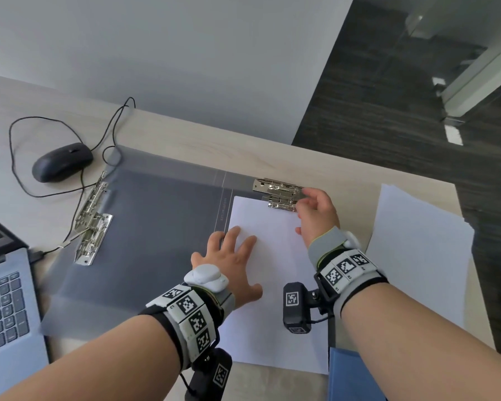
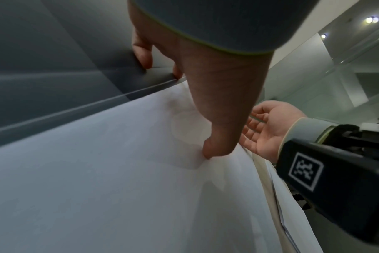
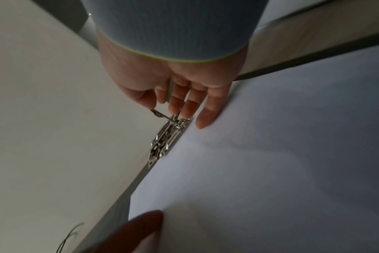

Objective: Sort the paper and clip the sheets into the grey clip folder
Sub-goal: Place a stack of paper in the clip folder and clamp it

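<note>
Far left on the desk [image 1: 243,146]: a laptop [image 1: 3,299], partly in view. Beyond it, a black wired mouse [image 1: 61,161] with its cable looped over the desktop. The grey clip folder [image 1: 156,221] lies open and flat at centre; one metal clip [image 1: 91,221] sits along its left edge. The left hand [image 1: 229,256] rests palm-down with fingers spread wide and straight, pressing a white sheet [image 1: 272,314] onto the folder's right half; its outer fingertips reach the grey cover beside the paper. A second metal clip [image 1: 278,193] sits at the sheet's top edge. The right hand [image 1: 318,212] is at this clip's right end; the right wrist view shows thumb and fingers curled about the raised lever. Further right, a loose stack of white paper [image 1: 422,256] lies apart from the folder. A blue folder [image 1: 350,377] shows at the near edge.
</note>
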A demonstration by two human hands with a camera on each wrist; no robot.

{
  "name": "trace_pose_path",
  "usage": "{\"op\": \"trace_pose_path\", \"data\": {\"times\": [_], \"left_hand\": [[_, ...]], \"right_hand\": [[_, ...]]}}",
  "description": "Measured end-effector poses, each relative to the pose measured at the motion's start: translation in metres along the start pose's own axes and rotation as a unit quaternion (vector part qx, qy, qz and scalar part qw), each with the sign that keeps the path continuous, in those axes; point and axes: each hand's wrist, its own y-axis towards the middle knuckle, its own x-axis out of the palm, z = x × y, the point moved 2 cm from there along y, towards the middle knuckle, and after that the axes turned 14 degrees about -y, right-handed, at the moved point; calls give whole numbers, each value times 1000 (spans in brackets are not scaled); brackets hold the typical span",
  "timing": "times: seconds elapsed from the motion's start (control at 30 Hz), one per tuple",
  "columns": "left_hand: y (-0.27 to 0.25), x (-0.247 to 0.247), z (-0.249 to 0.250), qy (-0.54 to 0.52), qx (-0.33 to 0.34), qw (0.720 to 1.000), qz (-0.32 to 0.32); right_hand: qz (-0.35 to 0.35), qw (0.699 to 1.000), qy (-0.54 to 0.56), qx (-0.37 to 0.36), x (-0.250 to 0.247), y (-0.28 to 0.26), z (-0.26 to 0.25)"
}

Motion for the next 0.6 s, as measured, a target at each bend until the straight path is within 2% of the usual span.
{"op": "trace_pose_path", "data": {"times": [0.07,0.13,0.2,0.4,0.5,0.6], "left_hand": [[1,0,0,1,-1,1000,-4],[1,-1,0,2,-3,1000,-9],[1,-2,1,2,-3,1000,-9],[2,0,-1,-1,-2,1000,-10],[2,0,0,-1,-3,1000,-10],[2,0,0,-1,-4,1000,-11]], "right_hand": [[-12,992,-98,-81,2,-3,-7],[-18,960,-231,-156,5,-6,-15],[-19,924,-325,-198,6,-6,-18],[-76,842,-471,-253,12,-1,-19],[-134,784,-556,-242,18,2,-21],[-186,740,-607,-224,21,6,-26]]}}
